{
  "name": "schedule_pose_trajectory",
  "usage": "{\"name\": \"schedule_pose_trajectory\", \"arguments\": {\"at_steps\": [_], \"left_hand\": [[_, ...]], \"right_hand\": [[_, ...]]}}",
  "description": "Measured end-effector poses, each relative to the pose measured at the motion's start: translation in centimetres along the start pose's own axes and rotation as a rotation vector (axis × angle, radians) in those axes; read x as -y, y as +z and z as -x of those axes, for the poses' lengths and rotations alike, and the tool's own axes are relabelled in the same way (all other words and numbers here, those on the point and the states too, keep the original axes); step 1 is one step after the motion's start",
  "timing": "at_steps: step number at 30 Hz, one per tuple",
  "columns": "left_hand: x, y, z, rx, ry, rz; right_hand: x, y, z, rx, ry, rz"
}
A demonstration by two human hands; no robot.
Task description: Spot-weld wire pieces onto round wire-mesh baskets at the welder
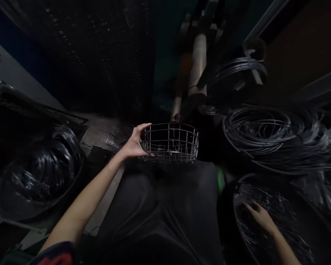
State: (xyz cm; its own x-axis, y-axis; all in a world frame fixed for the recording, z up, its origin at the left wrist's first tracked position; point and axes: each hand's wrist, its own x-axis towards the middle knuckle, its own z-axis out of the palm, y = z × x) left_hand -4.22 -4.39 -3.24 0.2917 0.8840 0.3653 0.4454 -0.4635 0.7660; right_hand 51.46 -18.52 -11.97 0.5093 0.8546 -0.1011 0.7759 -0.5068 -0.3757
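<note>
My left hand (134, 145) grips the wire basket (169, 142) by its left rim, fingers curled over it. My right hand (260, 217) lies spread on a wire coil (267, 224) (dim, lower right).

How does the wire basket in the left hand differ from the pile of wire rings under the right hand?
The wire basket is a finished grid of upright and crossing wires with an oval rim; the wire rings are loose, plain hoops.
The basket is held up off the lap by its end in the left hand; the rings lie flat in a stack, the right hand resting on them.
The basket looks lighter, the rings darker.
Both are thin metal wire.
</note>
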Motion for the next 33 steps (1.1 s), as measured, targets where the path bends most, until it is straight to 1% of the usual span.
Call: {"name": "schedule_pose_trajectory", "arguments": {"at_steps": [2,3,5,6,8,10,11,12,13,14,15,17,18,19,20,21,22,23,25,26,27,28,29,31,33], "left_hand": [[-1.1,0.2,0.3,0.037,0.041,-0.057],[-1.6,0.4,0.4,0.061,0.051,-0.081],[-2.5,1.0,0.3,0.118,0.05,-0.119],[-2.8,1.2,0.2,0.142,0.047,-0.137],[-3.1,1.8,-0.2,0.176,0.049,-0.174],[-3.2,2.2,-0.6,0.188,0.056,-0.204],[-3.1,2.4,-0.8,0.189,0.057,-0.217],[-3.1,2.6,-1.0,0.191,0.058,-0.23],[-3.0,2.7,-1.1,0.193,0.057,-0.241],[-3.0,2.9,-1.2,0.194,0.054,-0.251],[-3.1,3.0,-1.3,0.198,0.051,-0.257],[-3.1,3.0,-1.2,0.206,0.041,-0.262],[-3.2,3.1,-1.2,0.207,0.035,-0.261],[-3.2,3.1,-1.2,0.206,0.031,-0.26],[-3.3,3.1,-1.1,0.205,0.029,-0.259],[-3.3,3.1,-1.1,0.204,0.03,-0.261],[-3.4,3.2,-1.2,0.206,0.033,-0.268],[-3.6,3.4,-1.3,0.212,0.037,-0.278],[-4.0,3.8,-1.7,0.234,0.056,-0.311],[-4.3,4.0,-1.9,0.245,0.07,-0.331],[-4.5,4.2,-2.2,0.254,0.089,-0.349],[-4.8,4.4,-2.4,0.26,0.111,-0.363],[-5.1,4.5,-2.6,0.262,0.131,-0.375],[-5.4,4.5,-2.7,0.264,0.158,-0.389],[-5.6,4.2,-2.6,0.264,0.159,-0.387]], "right_hand": [[0.3,0.1,-0.1,-0.004,0.135,-0.041],[0.5,0.0,-0.2,-0.02,0.176,-0.039],[1.5,-0.7,-0.2,-0.093,0.22,-0.021],[2.4,-1.2,0.1,-0.159,0.223,-0.039],[5.0,-2.4,1.5,-0.33,0.139,-0.162],[8.5,-3.0,3.9,-0.494,-0.028,-0.356],[10.4,-2.8,5.3,-0.533,-0.102,-0.433],[12.0,-2.3,6.8,-0.536,-0.148,-0.478],[13.4,-1.4,8.3,-0.495,-0.169,-0.504],[14.4,-0.2,9.6,-0.419,-0.171,-0.52],[15.1,1.1,10.7,-0.313,-0.16,-0.53],[15.4,3.4,12.2,-0.114,-0.12,-0.553],[15.5,4.0,12.5,-0.043,-0.102,-0.567],[15.6,4.0,12.5,0.007,-0.093,-0.588],[16.0,3.6,12.3,0.048,-0.097,-0.615],[16.8,2.6,12.0,0.095,-0.121,-0.648],[17.9,1.4,11.6,0.168,-0.163,-0.682],[19.3,0.1,11.0,0.268,-0.221,-0.708],[22.9,-2.3,9.8,0.538,-0.363,-0.702],[24.8,-3.2,9.2,0.66,-0.428,-0.668],[26.5,-3.7,8.6,0.742,-0.486,-0.626],[28.1,-3.9,8.1,0.766,-0.535,-0.575],[29.4,-3.8,7.7,0.724,-0.585,-0.518],[31.1,-3.1,7.3,0.527,-0.704,-0.35],[31.7,-2.2,7.5,0.338,-0.849,-0.126]]}}
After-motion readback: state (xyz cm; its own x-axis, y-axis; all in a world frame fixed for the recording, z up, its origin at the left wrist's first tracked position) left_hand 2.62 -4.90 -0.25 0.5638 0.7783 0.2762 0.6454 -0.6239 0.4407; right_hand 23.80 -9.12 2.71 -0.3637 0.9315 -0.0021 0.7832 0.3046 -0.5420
